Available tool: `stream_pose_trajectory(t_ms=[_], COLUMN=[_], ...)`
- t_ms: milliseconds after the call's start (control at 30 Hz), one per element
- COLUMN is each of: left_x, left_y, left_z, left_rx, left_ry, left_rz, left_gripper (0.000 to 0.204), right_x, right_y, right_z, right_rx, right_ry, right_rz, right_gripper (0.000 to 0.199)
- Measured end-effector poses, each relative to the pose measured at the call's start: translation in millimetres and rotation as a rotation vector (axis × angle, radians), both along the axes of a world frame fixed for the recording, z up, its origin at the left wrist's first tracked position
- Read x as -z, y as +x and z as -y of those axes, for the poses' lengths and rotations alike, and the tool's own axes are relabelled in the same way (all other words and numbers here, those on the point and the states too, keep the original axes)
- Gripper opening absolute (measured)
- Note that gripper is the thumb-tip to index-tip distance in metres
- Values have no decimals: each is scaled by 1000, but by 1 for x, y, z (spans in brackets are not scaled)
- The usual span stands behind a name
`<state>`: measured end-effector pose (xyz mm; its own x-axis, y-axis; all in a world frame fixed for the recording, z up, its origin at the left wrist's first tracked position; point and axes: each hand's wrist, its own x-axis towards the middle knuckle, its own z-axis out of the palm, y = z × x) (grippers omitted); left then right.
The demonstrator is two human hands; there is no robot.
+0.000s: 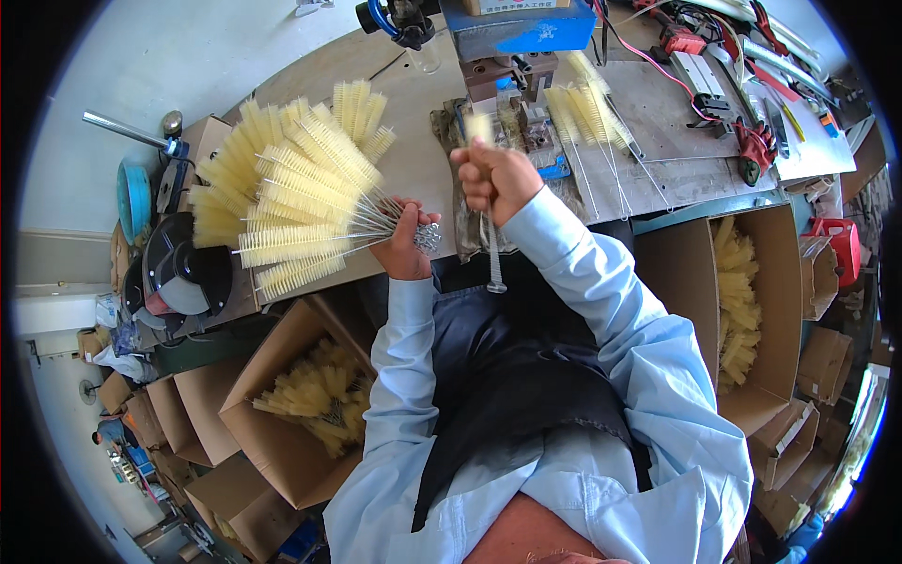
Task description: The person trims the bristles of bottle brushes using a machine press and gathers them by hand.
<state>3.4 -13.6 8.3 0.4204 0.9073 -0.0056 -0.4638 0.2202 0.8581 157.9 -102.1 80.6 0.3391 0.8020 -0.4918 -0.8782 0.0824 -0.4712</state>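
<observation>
My left hand (406,246) grips a fanned bundle of yellow bottle brushes (287,188) by their twisted wire stems, with the bristle heads spread out to the left over the workbench. My right hand (496,177) is closed around a single brush (492,254); its wire handle hangs down toward my dark apron and its blurred yellow tip pokes up above the fist. This hand is just in front of a blue press machine (515,33) at the back of the bench.
More yellow brushes (590,108) lie on the bench to the right of the machine. An open cardboard box (282,442) at lower left and another box (780,310) at right hold brushes. Red-handled tools (754,146) lie far right; a black fan (178,273) stands left.
</observation>
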Motion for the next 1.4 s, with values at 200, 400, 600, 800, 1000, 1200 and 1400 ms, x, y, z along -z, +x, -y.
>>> stream_pose_trajectory(t_ms=[200, 400, 600, 800, 1000, 1200, 1400], left_x=[0, -6, -5, -5, -10, -9, -6], left_y=[1, 0, 4, 5, 4, 6, 6], left_z=[3, 6, 7, 6, 8, 8, 6], left_rx=[-26, -48, -51, -45, -62, -50, -50], left_ry=[-22, -5, 22, 6, -25, -24, -5], left_rz=[7, -28, -48, -48, -37, -55, -66], left_gripper=[18, 22, 23, 23, 37, 44, 38], right_x=[5, 21, 19, 17, 11, 46, 67], right_y=[-8, 31, 48, 57, 60, 119, 180], right_z=[30, 61, 59, 62, 76, 95, 51], right_rx=[30, 88, 79, 31, 18, 232, -17], right_ry=[-43, 2, 40, 71, -140, -594, -793], right_rz=[312, 292, 242, 174, 440, 1120, 1330], right_gripper=[44, 44, 39, 38, 43, 49, 65])
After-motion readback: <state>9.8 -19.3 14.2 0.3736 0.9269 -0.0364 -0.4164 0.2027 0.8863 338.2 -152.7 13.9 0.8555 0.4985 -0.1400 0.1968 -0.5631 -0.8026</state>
